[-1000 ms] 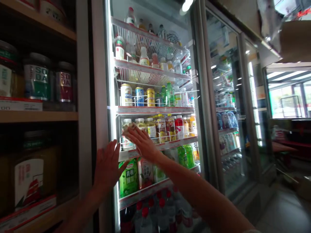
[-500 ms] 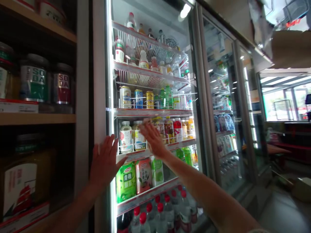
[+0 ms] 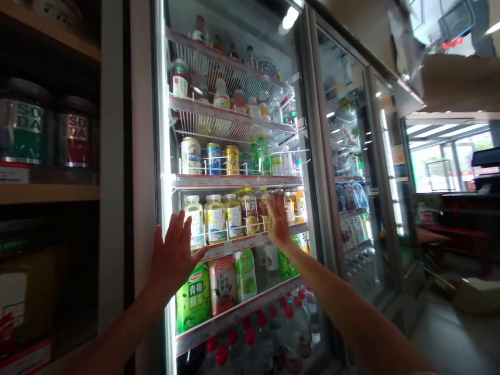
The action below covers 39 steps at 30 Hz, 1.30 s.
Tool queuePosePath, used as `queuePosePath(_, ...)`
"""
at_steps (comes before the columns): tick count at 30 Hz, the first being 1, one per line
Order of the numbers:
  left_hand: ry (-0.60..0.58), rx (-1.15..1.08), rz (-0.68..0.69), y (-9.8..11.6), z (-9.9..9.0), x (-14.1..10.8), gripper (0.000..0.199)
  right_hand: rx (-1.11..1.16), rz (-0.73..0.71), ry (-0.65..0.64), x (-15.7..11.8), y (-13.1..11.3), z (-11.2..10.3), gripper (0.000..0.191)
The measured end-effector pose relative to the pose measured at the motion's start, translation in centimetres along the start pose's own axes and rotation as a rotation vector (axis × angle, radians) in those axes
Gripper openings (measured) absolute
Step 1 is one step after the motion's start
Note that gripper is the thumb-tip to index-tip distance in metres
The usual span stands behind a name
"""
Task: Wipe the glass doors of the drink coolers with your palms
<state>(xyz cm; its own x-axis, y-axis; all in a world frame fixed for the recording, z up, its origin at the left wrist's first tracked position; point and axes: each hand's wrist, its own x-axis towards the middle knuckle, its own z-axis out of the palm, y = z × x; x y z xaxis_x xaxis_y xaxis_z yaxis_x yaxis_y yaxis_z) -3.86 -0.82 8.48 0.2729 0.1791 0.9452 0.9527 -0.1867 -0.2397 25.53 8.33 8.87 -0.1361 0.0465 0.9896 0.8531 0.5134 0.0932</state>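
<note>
A lit drinks fridge with several wire shelves [image 3: 242, 181] stands in front of me. My left hand [image 3: 174, 255] is raised at its left edge, empty, fingers spread and palm toward the fridge. Beside its fingertips are pale-labelled drink bottles [image 3: 215, 219]. My right hand [image 3: 278, 221] is held up before the same shelf, fingers stretched out, slightly blurred, with nothing in it. It covers part of a row of brown tea bottles [image 3: 250, 211]. Whether either hand touches glass, I cannot tell. Below the hands stand green [image 3: 194, 297] and pink drink cartons [image 3: 223, 286].
Cans [image 3: 213, 159] and green bottles [image 3: 261, 156] stand one shelf higher. Red-capped bottles [image 3: 261, 333] fill the bottom. At left is a dark shelf unit with soda bottles [image 3: 29, 125]. More glass-doored fridges [image 3: 351, 172] run along the right.
My right hand has moved right along the bottle shelf, from the pale-labelled bottles to the brown ones. My left hand stays near the fridge's left edge. The view has turned slightly right.
</note>
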Motion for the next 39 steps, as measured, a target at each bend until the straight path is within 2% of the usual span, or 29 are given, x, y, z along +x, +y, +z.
queuePosePath(2, 0.010, 0.002, -0.009, 0.3, 0.2, 0.3, 0.075, 0.020, -0.144, -0.077, -0.3, -2.5, 0.6, 0.063)
queuePosePath(3, 0.012, 0.007, -0.003, 0.5, 0.3, 0.4, 0.075, 0.026, -0.211, -0.106, -0.3, -2.9, 0.6, 0.060)
queuePosePath(5, 0.014, 0.021, 0.014, 0.6, 0.4, 0.6, 0.075, 0.025, -0.261, -0.127, -0.5, -1.9, 0.1, 0.058)
queuePosePath(6, 0.011, 0.026, 0.021, 0.6, 0.3, 0.6, 0.074, 0.016, -0.213, -0.102, -0.5, -0.4, -0.4, 0.059)
queuePosePath(10, -0.019, 0.013, 0.015, 0.5, 0.2, 0.5, 0.076, -0.024, 0.143, 0.094, -0.8, 6.0, -2.5, 0.062)
queuePosePath(12, -0.031, 0.002, 0.006, 0.5, 0.2, 0.4, 0.077, -0.025, 0.203, 0.128, -1.1, 6.4, -2.5, 0.062)
queuePosePath(14, -0.035, -0.010, -0.001, 0.6, 0.2, 0.4, 0.077, -0.005, 0.149, 0.097, -1.5, 4.0, -1.6, 0.062)
queuePosePath(18, -0.036, -0.025, -0.003, 0.6, 0.2, 0.4, 0.077, 0.075, -0.132, -0.034, -2.3, -3.6, 0.8, 0.060)
queuePosePath(20, -0.035, -0.019, 0.003, 0.6, 0.1, 0.4, 0.076, 0.099, -0.291, -0.119, -2.5, -5.4, 1.1, 0.057)
queuePosePath(21, -0.037, -0.013, 0.004, 0.7, 0.0, 0.4, 0.076, 0.099, -0.330, -0.143, -2.6, -5.1, 1.0, 0.056)
queuePosePath(23, -0.036, -0.003, 0.009, 0.7, 0.0, 0.3, 0.075, 0.073, -0.266, -0.124, -2.7, -2.6, 0.3, 0.053)
queuePosePath(26, -0.022, -0.004, 0.005, 0.9, 0.1, 0.2, 0.075, -0.001, 0.056, 0.013, -3.0, 4.1, -1.3, 0.051)
queuePosePath(28, -0.018, -0.022, -0.001, 0.9, 0.3, 0.1, 0.076, -0.042, 0.216, 0.090, -3.2, 8.1, -2.2, 0.052)
queuePosePath(30, -0.021, -0.037, -0.007, 0.9, 0.4, 0.1, 0.076, -0.065, 0.296, 0.140, -3.4, 9.9, -2.5, 0.055)
queuePosePath(32, -0.022, -0.052, -0.007, 0.7, 0.4, 0.3, 0.077, -0.072, 0.319, 0.155, -3.6, 8.6, -1.9, 0.056)
queuePosePath(34, -0.031, -0.070, -0.011, 0.5, 0.4, 0.4, 0.078, -0.045, 0.246, 0.120, -3.8, 4.8, -0.7, 0.056)
queuePosePath(37, -0.037, -0.082, -0.019, 0.9, 0.5, -0.1, 0.079, 0.045, 0.012, 0.019, -4.4, -2.1, 0.9, 0.058)
queuePosePath(39, -0.045, -0.085, 0.041, 1.7, 0.9, -1.1, 0.079, 0.094, -0.150, -0.049, -5.0, -4.6, 1.3, 0.058)
